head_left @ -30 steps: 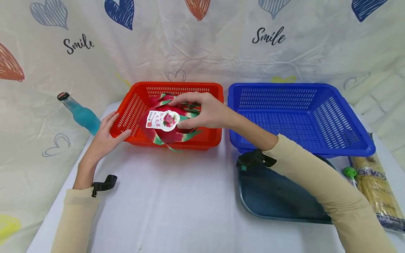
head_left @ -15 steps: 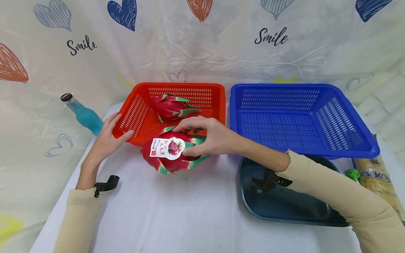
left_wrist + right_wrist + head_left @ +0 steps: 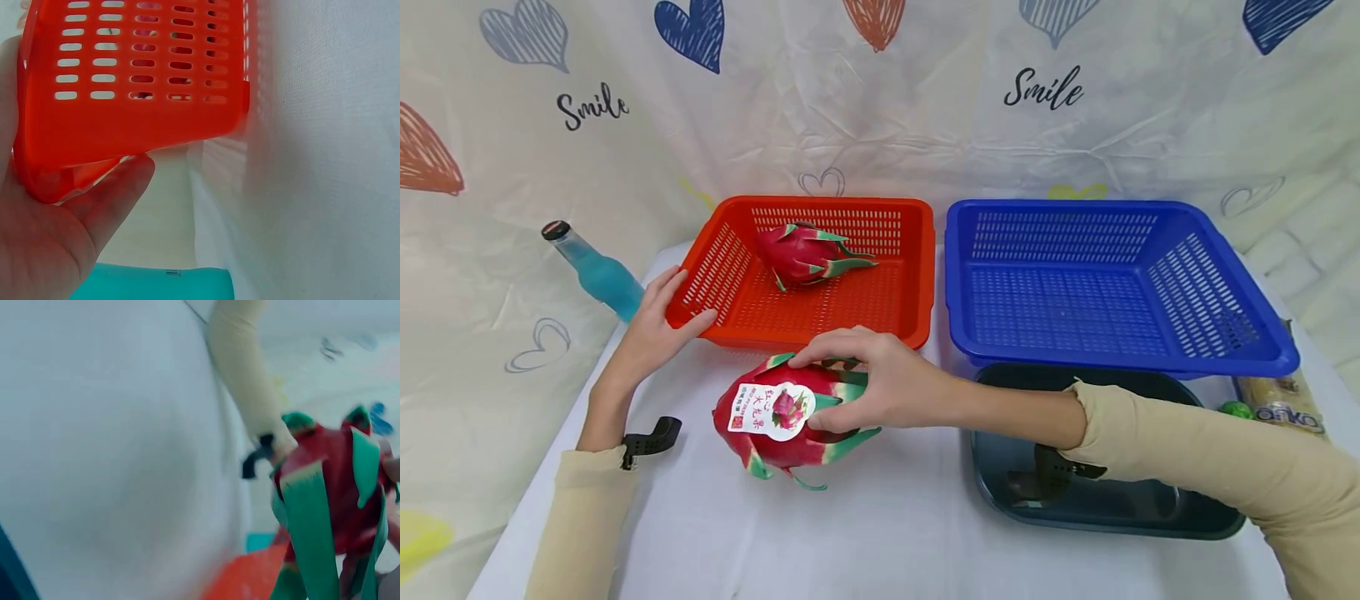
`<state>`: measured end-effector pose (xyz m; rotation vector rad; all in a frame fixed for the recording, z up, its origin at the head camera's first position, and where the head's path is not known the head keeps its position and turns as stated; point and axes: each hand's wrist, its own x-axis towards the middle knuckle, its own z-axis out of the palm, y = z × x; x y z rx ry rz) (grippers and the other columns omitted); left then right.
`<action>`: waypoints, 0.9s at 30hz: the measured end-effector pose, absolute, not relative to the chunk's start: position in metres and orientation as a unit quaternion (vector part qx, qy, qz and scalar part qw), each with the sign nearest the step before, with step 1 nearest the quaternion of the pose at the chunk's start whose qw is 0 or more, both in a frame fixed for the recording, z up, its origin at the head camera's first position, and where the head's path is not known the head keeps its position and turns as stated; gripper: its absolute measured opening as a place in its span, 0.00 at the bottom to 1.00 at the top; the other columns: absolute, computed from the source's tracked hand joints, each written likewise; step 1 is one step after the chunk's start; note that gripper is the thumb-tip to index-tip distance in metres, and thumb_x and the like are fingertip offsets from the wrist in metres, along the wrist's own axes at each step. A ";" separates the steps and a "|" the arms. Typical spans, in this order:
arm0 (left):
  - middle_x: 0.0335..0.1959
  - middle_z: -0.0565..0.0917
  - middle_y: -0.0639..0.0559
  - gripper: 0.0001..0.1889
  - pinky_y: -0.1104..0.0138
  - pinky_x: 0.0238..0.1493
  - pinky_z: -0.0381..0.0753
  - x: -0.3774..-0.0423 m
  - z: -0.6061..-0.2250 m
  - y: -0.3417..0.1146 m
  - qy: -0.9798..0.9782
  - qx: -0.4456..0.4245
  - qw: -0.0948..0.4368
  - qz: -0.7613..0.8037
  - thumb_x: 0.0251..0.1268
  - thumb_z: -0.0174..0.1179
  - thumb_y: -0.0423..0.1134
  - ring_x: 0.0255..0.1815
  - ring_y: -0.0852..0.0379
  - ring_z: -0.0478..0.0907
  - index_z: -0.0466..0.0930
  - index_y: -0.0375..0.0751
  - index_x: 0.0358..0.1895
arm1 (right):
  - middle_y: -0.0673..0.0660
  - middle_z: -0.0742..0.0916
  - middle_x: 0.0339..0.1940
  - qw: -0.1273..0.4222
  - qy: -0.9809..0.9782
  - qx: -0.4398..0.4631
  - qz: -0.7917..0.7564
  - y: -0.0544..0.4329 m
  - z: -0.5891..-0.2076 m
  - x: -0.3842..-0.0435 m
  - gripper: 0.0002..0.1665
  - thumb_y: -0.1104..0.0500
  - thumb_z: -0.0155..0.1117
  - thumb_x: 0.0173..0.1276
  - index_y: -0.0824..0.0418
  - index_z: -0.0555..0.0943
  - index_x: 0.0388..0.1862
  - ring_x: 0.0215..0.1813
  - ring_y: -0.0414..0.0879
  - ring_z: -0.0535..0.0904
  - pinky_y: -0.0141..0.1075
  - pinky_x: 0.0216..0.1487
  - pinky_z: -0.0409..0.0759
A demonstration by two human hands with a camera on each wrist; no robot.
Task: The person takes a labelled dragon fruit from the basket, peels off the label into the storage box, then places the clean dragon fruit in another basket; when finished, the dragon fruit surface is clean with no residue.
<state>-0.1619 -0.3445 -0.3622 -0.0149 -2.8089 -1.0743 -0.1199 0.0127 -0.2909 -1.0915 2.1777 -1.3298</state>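
My right hand (image 3: 880,379) grips a large red dragon fruit (image 3: 782,454) with green-tipped scales and a white label. It is over the white table in front of the red basket (image 3: 910,333). In the right wrist view, the dragon fruit (image 3: 337,481) shows its long green scales, my fingers at the right edge partly hidden behind it. My left hand (image 3: 651,329) holds the red basket's front left corner, thumb and fingers spread along the rim. The left wrist view shows the basket's slotted wall (image 3: 137,119) beside that hand. A second dragon fruit (image 3: 805,252) lies inside the basket.
A blue basket (image 3: 1120,354) stands right of the red one. In front of it sits a dark tray (image 3: 1120,517), partly under my right forearm. A bottle of blue drink (image 3: 602,279) stands behind my left hand. A noodle packet (image 3: 1288,408) and green lollipop (image 3: 1236,409) lie far right.
My right hand has brought the dragon fruit out of the red basket, toward me and down in front of it. My left hand has stayed at the basket's corner.
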 end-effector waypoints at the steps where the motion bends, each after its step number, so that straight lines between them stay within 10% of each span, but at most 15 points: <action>1: 0.79 0.47 0.42 0.48 0.40 0.54 0.76 -0.161 -0.362 -0.344 -0.932 -0.004 0.066 -0.355 0.62 0.62 0.53 0.71 0.35 0.58 0.44 0.47 0.79 | 0.48 0.81 0.58 0.184 0.778 -0.379 -0.467 0.012 -0.293 -0.118 0.29 0.51 0.73 0.55 0.46 0.79 0.59 0.61 0.44 0.71 0.30 0.45 0.83; 27: 0.80 0.44 0.44 0.47 0.39 0.56 0.75 -0.165 -0.360 -0.347 -0.935 0.013 0.039 -0.353 0.62 0.60 0.57 0.73 0.36 0.55 0.44 0.47 0.79 | 0.47 0.82 0.59 0.193 0.793 -0.446 -0.368 -0.014 -0.327 -0.134 0.28 0.50 0.71 0.56 0.49 0.80 0.58 0.59 0.41 0.71 0.26 0.46 0.79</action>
